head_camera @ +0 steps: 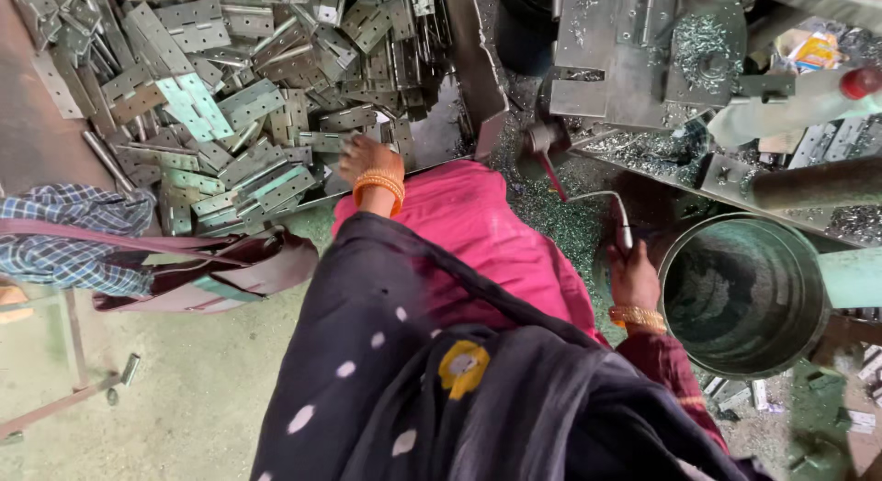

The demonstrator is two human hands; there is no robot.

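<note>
My left hand [366, 159] reaches forward into a big heap of flat grey metal hinges [241, 95] in a tray; its fingers are down among the pieces and whether it grips one is hidden. Orange bangles circle that wrist. My right hand [632, 271], also with bangles, is closed around a thin bent metal lever [597, 198] that rises toward a red-handled part [549, 169] of a press machine [643, 58]. My pink clothing and dark dotted scarf fill the middle of the view.
A round metal bucket [818, 327] stands at the right beside my right hand. Metal shavings cover the floor under the machine. A checked cloth and maroon bag [165, 260] lie at the left on a stand.
</note>
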